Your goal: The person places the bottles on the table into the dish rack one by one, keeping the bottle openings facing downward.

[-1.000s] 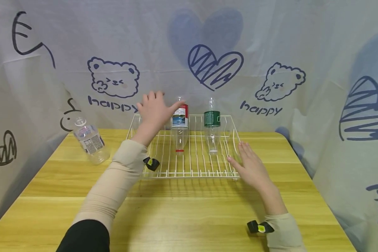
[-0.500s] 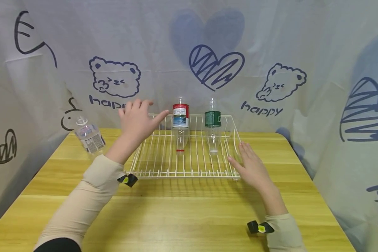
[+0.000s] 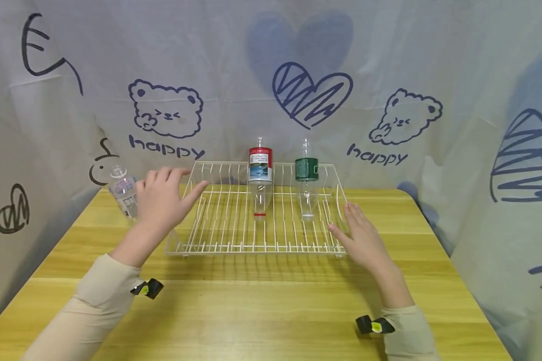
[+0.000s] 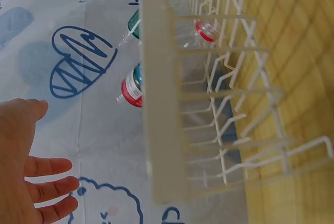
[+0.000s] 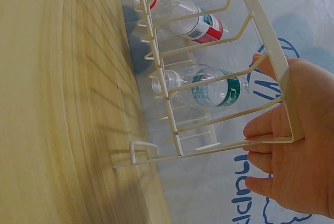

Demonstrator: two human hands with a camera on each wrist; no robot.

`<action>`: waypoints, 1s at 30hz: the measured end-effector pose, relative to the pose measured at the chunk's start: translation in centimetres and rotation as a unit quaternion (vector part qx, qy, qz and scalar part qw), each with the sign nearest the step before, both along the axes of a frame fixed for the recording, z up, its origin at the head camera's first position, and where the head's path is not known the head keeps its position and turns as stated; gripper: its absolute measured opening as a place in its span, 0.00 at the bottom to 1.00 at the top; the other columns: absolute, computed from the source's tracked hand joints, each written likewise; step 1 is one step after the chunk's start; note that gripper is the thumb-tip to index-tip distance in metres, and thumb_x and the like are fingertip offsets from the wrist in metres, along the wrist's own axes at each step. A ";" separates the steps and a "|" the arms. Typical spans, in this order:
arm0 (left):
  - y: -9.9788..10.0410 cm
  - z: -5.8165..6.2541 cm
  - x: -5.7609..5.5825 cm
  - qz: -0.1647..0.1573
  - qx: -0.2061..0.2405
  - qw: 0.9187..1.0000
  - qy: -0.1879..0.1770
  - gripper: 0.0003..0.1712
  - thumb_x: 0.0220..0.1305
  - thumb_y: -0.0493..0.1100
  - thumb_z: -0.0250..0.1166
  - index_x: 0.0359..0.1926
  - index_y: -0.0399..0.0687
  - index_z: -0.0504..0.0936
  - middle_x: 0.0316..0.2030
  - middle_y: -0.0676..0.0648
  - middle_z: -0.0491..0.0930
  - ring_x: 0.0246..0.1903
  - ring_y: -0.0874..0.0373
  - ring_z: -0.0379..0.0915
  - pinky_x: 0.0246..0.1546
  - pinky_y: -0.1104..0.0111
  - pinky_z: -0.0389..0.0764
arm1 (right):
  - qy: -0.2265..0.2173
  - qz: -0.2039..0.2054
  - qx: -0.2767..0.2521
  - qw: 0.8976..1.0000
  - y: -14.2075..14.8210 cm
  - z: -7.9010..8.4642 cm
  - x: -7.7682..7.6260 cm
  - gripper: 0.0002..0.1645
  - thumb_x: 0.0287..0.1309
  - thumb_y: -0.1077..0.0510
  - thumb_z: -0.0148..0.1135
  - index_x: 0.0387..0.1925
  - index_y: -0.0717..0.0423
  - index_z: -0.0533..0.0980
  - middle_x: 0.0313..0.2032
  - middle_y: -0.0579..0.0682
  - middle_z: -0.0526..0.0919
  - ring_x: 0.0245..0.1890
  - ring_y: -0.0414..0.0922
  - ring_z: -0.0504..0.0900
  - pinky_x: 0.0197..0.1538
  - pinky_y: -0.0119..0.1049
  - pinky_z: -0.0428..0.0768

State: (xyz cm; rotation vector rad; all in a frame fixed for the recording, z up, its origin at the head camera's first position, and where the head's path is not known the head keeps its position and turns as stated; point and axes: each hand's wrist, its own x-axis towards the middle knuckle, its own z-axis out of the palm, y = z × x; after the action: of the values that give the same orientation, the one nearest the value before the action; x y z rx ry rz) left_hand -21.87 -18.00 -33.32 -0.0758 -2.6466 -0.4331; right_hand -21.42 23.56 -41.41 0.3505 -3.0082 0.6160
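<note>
The left hand (image 3: pixel 160 201) had its fingers apart and held nothing, its thumb toward the rack (image 3: pixel 235 253). On its little-finger side, to the left, the loose bottle (image 3: pixel 123 189) stood on the surface (image 3: pixel 271 306), long axis upright, neck up; the hand partly hid it, so touching or apart could not be told. That hand was by far the nearer one. The right hand (image 3: pixel 363 241) rested against the rack's right side, fingers extended rather than clenched. Within the rack, the red bottle (image 3: pixel 260 164) and green bottle (image 3: pixel 306 169) lay apart, side by side, necks low toward the person, bases raised toward the sheet (image 3: pixel 235 40).
</note>
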 end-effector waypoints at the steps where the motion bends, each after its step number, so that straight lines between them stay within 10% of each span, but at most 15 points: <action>1: -0.4 -0.2 0.3 0.004 -0.001 1.000 -0.001 0.39 0.65 0.73 0.49 0.59 0.47 0.74 0.58 0.37 0.73 0.57 0.37 0.63 0.55 0.40 0.60 | 0.001 0.000 0.000 1.000 0.0 0.0 0.0 0.52 0.69 0.28 0.34 0.75 0.65 0.43 0.76 0.61 0.40 0.77 0.60 0.39 0.76 0.55 0.43; 19: -8.1 -6.0 3.5 0.088 0.041 0.993 -0.073 0.43 0.66 0.74 0.45 0.58 0.41 0.73 0.58 0.29 0.71 0.55 0.28 0.61 0.48 0.37 0.58 | -0.001 0.002 -0.004 1.000 0.0 0.0 0.0 0.53 0.69 0.29 0.35 0.75 0.65 0.43 0.76 0.61 0.40 0.77 0.60 0.40 0.76 0.55 0.44; 30: -12.7 -9.0 3.2 0.135 0.020 0.978 -0.160 0.55 0.60 0.81 0.40 0.63 0.36 0.68 0.61 0.24 0.63 0.57 0.22 0.55 0.50 0.32 0.56 | 0.000 0.003 -0.006 1.000 0.0 -0.1 -0.1 0.53 0.69 0.29 0.35 0.75 0.65 0.43 0.76 0.61 0.40 0.77 0.60 0.39 0.76 0.55 0.43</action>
State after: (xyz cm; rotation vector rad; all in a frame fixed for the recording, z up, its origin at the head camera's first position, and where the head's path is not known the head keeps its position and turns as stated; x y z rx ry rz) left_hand -18.65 -30.70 -42.35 0.3933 -2.9022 -0.4373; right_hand -21.50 23.59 -41.47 0.3590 -3.0033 0.6331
